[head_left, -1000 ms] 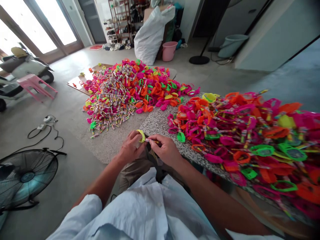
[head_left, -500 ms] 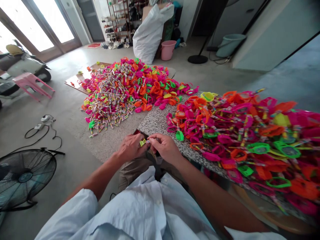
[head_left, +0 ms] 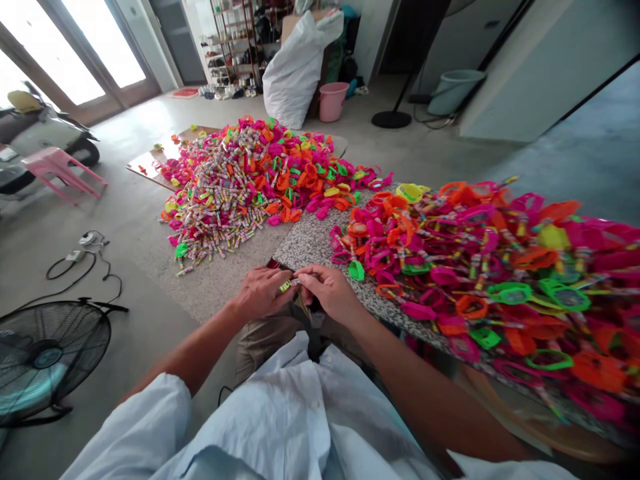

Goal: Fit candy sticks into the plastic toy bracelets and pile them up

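My left hand (head_left: 261, 291) and my right hand (head_left: 331, 292) meet in front of my lap, at the near edge of the speckled stone tabletop. Pinched in the left fingers is a yellow plastic toy watch (head_left: 285, 287), mostly covered by them. My right thumb and fingers close on a small wrapped candy roll (head_left: 295, 283) that touches the yellow strap. Beyond the hands lies a heap of loose candy rolls (head_left: 215, 217) mixed with bright toy watches (head_left: 310, 177). To the right spreads a second pile of toy watches (head_left: 440, 253), many with candy rolls on their straps.
A black floor fan (head_left: 47, 357) stands at left, with a power cord (head_left: 85, 263) on the floor. Farther back are a pink stool (head_left: 63, 163), a scooter (head_left: 47, 133), a white sack (head_left: 290, 73), a pink bucket (head_left: 333, 100) and a shoe rack (head_left: 233, 47).
Both hands stay together at the same spot, and the right fingers have shifted slightly around the candy roll. The view has turned a little, so the surroundings sit slightly farther left.
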The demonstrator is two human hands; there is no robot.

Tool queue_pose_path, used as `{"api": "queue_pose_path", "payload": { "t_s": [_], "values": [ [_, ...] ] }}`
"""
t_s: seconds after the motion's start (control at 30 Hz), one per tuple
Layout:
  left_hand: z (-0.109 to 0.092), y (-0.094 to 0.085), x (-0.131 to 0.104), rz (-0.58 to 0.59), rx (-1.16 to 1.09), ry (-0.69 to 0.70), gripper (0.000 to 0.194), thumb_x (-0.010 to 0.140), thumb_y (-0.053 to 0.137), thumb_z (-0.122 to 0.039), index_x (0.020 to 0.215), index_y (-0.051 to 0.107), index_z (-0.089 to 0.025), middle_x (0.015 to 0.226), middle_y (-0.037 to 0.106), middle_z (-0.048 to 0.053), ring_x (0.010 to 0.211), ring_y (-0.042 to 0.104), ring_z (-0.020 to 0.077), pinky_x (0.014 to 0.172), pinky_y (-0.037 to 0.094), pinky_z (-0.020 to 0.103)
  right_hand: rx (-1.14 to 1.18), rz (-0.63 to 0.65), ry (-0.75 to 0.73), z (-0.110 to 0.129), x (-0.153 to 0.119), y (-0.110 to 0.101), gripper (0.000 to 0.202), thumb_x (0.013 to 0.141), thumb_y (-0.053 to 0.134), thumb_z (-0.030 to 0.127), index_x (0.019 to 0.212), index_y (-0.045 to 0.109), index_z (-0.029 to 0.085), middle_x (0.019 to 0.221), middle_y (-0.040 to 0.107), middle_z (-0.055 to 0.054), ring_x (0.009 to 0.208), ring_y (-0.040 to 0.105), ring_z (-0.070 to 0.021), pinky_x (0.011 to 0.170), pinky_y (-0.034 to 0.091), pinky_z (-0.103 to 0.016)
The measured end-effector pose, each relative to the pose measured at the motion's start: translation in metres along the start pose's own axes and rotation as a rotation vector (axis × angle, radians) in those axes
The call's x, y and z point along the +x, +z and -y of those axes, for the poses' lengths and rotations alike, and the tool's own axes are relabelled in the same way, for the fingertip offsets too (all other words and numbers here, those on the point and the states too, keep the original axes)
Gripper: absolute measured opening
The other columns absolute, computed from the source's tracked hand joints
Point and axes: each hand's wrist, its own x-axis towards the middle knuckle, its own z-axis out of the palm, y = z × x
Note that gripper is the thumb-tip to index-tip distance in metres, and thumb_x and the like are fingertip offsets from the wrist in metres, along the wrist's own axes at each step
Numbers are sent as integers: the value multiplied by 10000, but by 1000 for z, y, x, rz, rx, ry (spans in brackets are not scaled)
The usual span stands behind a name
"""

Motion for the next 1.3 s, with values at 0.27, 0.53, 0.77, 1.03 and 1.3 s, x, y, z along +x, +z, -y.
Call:
{"api": "queue_pose_path", "payload": {
  "t_s": [0.27,0.53,0.77,1.03,1.3],
  "values": [
    [-2,2,3,-2,-39,-21,329,1032,588,-384,1275,732,-213,972,826,102,854,776,221,815,524,331,-76,-3,-42,6,-3,-3,291,911,680,495,950,681,206,591,609,45,526,564,-136,530,453,-256],
    [-2,1,7,12,47,71,284,1068,527,-378,1103,727,-179,821,792,67,743,753,194,709,477,310,-96,16,-53,6,-3,-3,303,942,648,510,944,663,207,593,607,47,537,568,-136,544,452,-255],
    [-3,-2,13,48,34,130,330,1083,481,-344,857,670,-196,714,739,44,644,692,162,660,439,306,-114,-32,-87,5,-6,-1,292,976,616,498,936,649,211,605,612,43,556,584,-143,573,460,-267],
    [-8,15,15,122,13,82,318,1093,469,-334,951,712,-187,749,727,57,696,693,172,725,495,298,-67,-126,-58,-18,-9,-7,296,978,599,504,949,653,214,591,594,47,544,576,-149,569,460,-274],
    [-12,26,29,-196,-248,-104,724,986,695,-419,1626,395,-261,1556,537,179,1263,665,272,1030,598,420,-492,-581,-192,11,-16,-100,361,962,602,531,1045,746,210,716,696,-21,627,646,-207,622,518,-325]
  ]
}}
